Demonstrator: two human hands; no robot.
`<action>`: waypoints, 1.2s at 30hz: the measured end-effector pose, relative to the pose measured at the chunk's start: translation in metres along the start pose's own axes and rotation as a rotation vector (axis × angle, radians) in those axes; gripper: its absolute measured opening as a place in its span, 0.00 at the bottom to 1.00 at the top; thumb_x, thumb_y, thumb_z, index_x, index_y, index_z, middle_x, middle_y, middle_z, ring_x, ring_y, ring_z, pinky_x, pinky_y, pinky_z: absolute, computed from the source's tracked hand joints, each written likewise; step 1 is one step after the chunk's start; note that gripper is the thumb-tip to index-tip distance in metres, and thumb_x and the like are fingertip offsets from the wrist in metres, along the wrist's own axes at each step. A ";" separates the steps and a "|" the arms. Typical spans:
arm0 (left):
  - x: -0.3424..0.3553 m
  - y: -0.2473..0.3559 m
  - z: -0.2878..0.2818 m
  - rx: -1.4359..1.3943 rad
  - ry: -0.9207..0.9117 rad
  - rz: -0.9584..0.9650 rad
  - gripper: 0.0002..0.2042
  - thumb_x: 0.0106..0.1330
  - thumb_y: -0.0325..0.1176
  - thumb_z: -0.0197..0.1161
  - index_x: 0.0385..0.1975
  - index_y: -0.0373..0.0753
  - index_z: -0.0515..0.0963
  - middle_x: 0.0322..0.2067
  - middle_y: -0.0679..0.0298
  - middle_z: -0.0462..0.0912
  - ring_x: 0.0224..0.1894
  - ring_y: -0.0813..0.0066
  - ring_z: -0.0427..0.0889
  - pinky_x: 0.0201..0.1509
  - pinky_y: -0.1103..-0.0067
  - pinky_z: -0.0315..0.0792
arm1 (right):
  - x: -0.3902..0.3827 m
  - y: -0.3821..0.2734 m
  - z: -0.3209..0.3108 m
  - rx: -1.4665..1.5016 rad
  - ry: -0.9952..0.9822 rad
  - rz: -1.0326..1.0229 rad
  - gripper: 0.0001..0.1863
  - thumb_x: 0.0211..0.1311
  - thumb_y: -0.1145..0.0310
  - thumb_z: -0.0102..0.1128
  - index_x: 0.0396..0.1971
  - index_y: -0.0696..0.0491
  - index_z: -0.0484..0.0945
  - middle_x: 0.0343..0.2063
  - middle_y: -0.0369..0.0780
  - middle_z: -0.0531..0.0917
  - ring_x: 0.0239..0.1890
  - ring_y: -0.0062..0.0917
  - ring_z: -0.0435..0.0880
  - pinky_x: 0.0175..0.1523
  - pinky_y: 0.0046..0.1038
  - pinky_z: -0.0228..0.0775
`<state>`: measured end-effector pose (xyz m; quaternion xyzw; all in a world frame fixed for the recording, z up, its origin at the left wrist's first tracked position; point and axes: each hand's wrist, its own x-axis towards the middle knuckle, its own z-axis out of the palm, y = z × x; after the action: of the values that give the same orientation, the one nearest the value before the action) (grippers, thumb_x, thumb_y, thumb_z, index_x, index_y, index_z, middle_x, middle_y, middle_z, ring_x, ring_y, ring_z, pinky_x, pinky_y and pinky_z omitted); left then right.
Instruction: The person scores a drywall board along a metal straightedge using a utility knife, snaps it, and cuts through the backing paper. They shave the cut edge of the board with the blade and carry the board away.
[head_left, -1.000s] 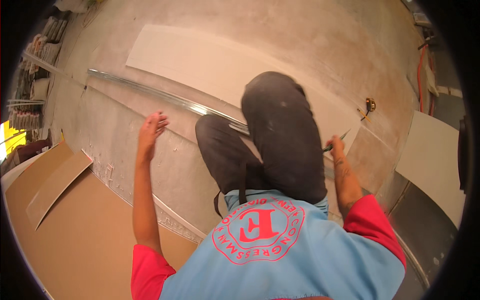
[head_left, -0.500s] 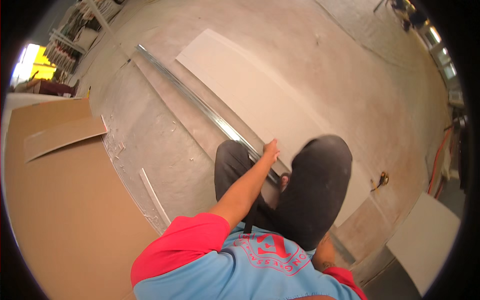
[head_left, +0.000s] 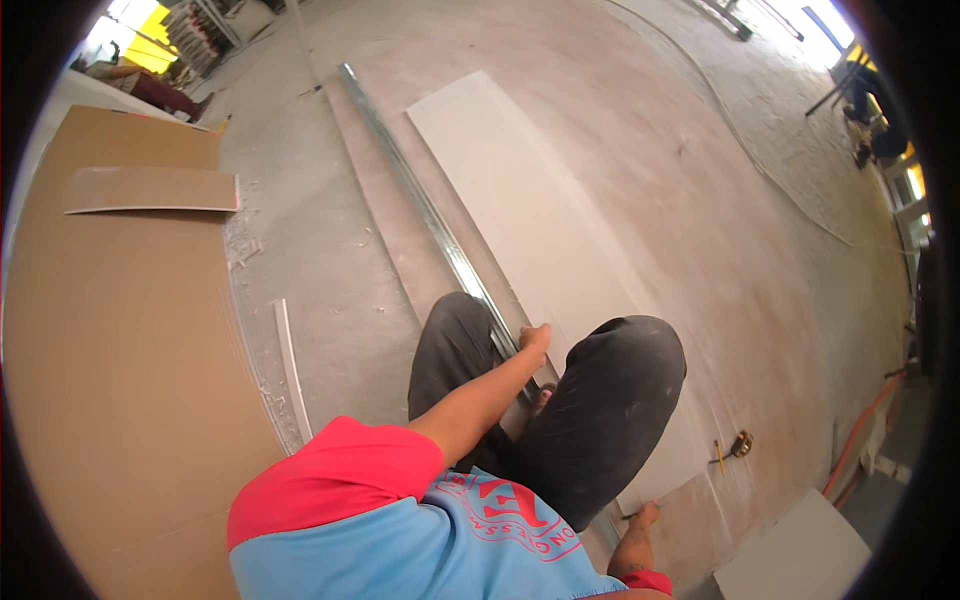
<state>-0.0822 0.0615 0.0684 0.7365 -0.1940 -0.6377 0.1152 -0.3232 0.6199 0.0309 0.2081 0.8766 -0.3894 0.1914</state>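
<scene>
A long white plasterboard sheet (head_left: 520, 190) lies on the floor, running from between my knees to the far side. Along its left side lies a shiny metal profile (head_left: 440, 230). My left hand (head_left: 537, 340) is closed at the board's left edge, between my knees; what its fingers hold is hidden. Down at the board's near end, right of my right knee, my right hand (head_left: 648, 515) is closed round a thin dark tool (head_left: 629, 517), too small to make out fully. Part of my foot (head_left: 544, 394) shows below my left hand.
A large brown board (head_left: 150, 350) lies on the left with a curved offcut (head_left: 155, 190) on it. Beside it are a narrow white strip (head_left: 292, 370) and crumbs. At right sit a tape measure (head_left: 740, 444), a yellow pencil-like stick (head_left: 718, 457) and a pale board (head_left: 795, 555). People are farther off.
My right hand has come out from behind my leg to the board's near end, with the thin dark tool now visible. My left hand stays at the board's edge. The view has turned.
</scene>
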 end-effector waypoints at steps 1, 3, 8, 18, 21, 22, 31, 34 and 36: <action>0.007 0.002 0.001 -0.084 0.012 -0.075 0.33 0.55 0.40 0.65 0.59 0.29 0.63 0.60 0.45 0.67 0.60 0.50 0.70 0.59 0.60 0.70 | 0.010 0.002 0.014 0.003 -0.038 0.005 0.22 0.68 0.62 0.49 0.50 0.66 0.71 0.43 0.49 0.80 0.40 0.37 0.80 0.45 0.43 0.72; 0.027 -0.005 -0.010 -0.171 0.051 -0.149 0.33 0.55 0.40 0.65 0.58 0.28 0.64 0.60 0.45 0.68 0.61 0.50 0.70 0.59 0.61 0.70 | 0.012 0.002 0.026 -0.201 -0.041 -0.030 0.22 0.66 0.61 0.51 0.44 0.69 0.74 0.40 0.48 0.80 0.38 0.36 0.79 0.45 0.41 0.72; 0.052 -0.010 -0.002 -0.483 0.108 -0.094 0.36 0.51 0.41 0.66 0.57 0.24 0.64 0.58 0.45 0.69 0.58 0.54 0.72 0.57 0.62 0.70 | -0.010 -0.017 0.044 0.141 -0.030 0.086 0.19 0.64 0.62 0.52 0.41 0.65 0.77 0.37 0.43 0.80 0.36 0.33 0.79 0.42 0.36 0.72; 0.049 -0.005 0.012 -0.305 -0.415 -0.159 0.36 0.50 0.41 0.66 0.56 0.23 0.64 0.57 0.44 0.70 0.57 0.54 0.72 0.57 0.61 0.70 | 0.036 -0.039 0.024 0.269 -0.097 0.117 0.12 0.63 0.63 0.48 0.30 0.56 0.74 0.25 0.35 0.75 0.26 0.23 0.73 0.30 0.26 0.65; 0.057 -0.005 0.015 -0.321 -0.275 -0.095 0.36 0.50 0.41 0.66 0.56 0.23 0.64 0.57 0.44 0.70 0.57 0.54 0.73 0.57 0.61 0.70 | 0.024 -0.057 0.058 0.338 -0.236 0.197 0.10 0.61 0.63 0.48 0.28 0.54 0.73 0.23 0.34 0.73 0.24 0.22 0.71 0.30 0.27 0.65; 0.060 -0.005 0.016 -0.336 -0.243 -0.077 0.36 0.49 0.41 0.66 0.56 0.23 0.64 0.57 0.44 0.70 0.57 0.54 0.73 0.56 0.61 0.70 | 0.020 -0.065 0.067 0.344 -0.263 0.202 0.10 0.61 0.63 0.48 0.27 0.53 0.73 0.22 0.34 0.73 0.24 0.22 0.70 0.29 0.26 0.64; 0.054 -0.004 0.031 -0.275 -0.140 0.043 0.37 0.48 0.41 0.65 0.55 0.23 0.64 0.56 0.43 0.70 0.56 0.54 0.73 0.56 0.61 0.70 | 0.003 -0.065 0.066 0.251 -0.187 0.174 0.09 0.62 0.65 0.47 0.25 0.51 0.71 0.22 0.32 0.72 0.22 0.20 0.69 0.28 0.25 0.63; 0.051 -0.002 0.033 -0.251 -0.149 0.074 0.37 0.48 0.41 0.65 0.55 0.22 0.64 0.56 0.43 0.70 0.56 0.54 0.73 0.56 0.61 0.70 | 0.004 -0.060 0.059 0.229 -0.162 0.167 0.09 0.62 0.65 0.47 0.25 0.50 0.71 0.21 0.32 0.71 0.22 0.20 0.68 0.27 0.25 0.63; 0.050 -0.003 0.033 -0.225 -0.150 0.093 0.37 0.48 0.41 0.65 0.55 0.22 0.64 0.56 0.43 0.70 0.55 0.54 0.73 0.56 0.61 0.70 | 0.001 -0.061 0.058 0.380 -0.204 0.146 0.08 0.62 0.68 0.46 0.22 0.48 0.69 0.20 0.31 0.70 0.20 0.20 0.67 0.26 0.23 0.61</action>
<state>-0.1090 0.0454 0.0166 0.6593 -0.1631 -0.7028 0.2115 -0.3453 0.5383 0.0310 0.2630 0.7461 -0.5518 0.2640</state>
